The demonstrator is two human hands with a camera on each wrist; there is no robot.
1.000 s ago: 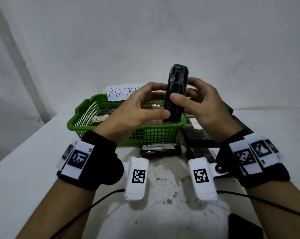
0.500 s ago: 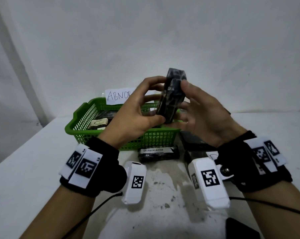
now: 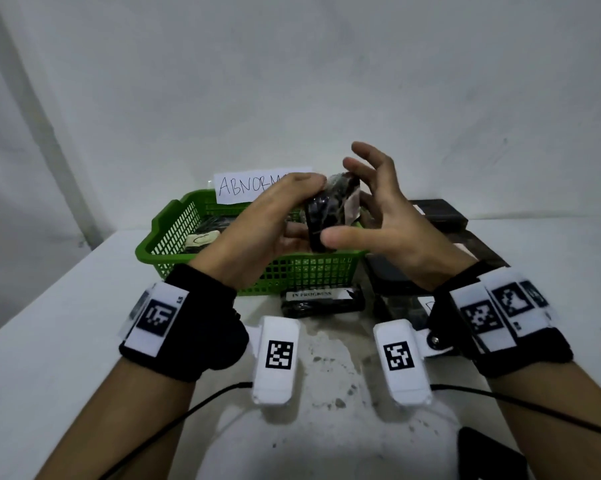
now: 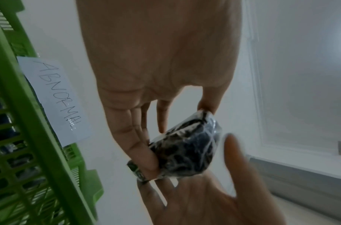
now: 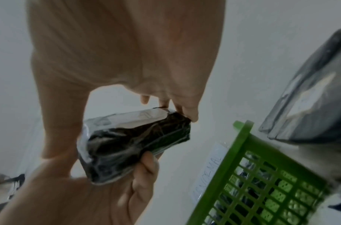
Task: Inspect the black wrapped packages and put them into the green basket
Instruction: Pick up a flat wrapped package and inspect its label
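Package: black wrapped package (image 3: 330,216) is up in the air between your two hands, above the near right part of the green basket (image 3: 174,237); its clear film shines and a white label patch shows on one face in the right wrist view.
Left hand: your left hand (image 3: 257,233) grips the package, fingers curled round its far side and the thumb underneath.
Right hand: your right hand (image 3: 389,223) is spread loose beside the package, fingers straight and fanned; the thumb lies by its lower end and some fingertips (image 5: 192,117) touch its far corner, with nothing curled round it.
Basket: it sits on the white table (image 3: 50,323) against the wall, with dark wrapped packages inside, one bearing a pale label (image 3: 202,239).
Sign: paper sign (image 3: 243,185) reading "ABNORMAL" stands at the basket's back rim.
Near the basket: another black package marked "IN PROGRESS" (image 3: 321,303) lies just in front of it.
Right side: stack of dark packages (image 3: 437,213) rests to the right of the basket.
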